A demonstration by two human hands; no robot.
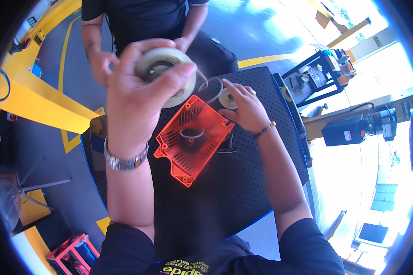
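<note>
The left hand [134,91] clasps one large roll of tape [186,85]; the right hand [248,110] is at one small roll [226,101], grip not determinable. One orange cover [209,137] sits between two forearms [284,183]; yellow lettering [186,266] marks the wearer's dark shirt [124,250].

Ribbed orange housing [209,132] looks plastic, semi-glossy, smooth along its walls. Tape roll [176,56] smooth-faced, with slight sheen; benchtop [229,192] matt, perforated. Watch bracelet [126,160] is shiny metal, shirt [131,252] matt cloth, floor [257,34] smooth and glossy.
</note>
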